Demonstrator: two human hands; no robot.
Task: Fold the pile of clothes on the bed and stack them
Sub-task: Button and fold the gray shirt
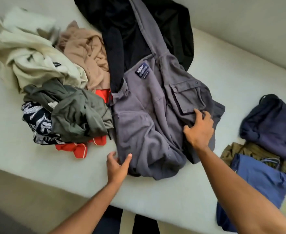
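Early days, by the look of it. Right of the grey shirt (149, 119) sit what seem to be the finished pieces: a navy one (270, 124), an olive one (250, 151) just below it and a blue one (260, 179) nearest the bed's (231, 81) front edge. They overlap more than stack, so squaring them up is prob. left to do. Left of the grey shirt the pile is untouched: cream top (36, 54), tan piece (86, 48), green garment (78, 112), a leaf-print item (36, 120) and something red (74, 147) poking out underneath. Behind the grey shirt lies a black garment (130, 27) — also unfolded. So roughly three done, six or more to go, incl. the one in hand.

The grey shirt lies crumpled mid-bed, label up, no fold made yet.

Grip: left hand (117, 164) at the shirt's near-left hem, thumb over the cloth and fingers curled under — a loose pinch on the edge. Right hand (199, 129) rests on the shirt's right side just below the chest pocket, fingers spread and bent, pressing and bunching fabric; whether it truly clamps the cloth, can't tell.
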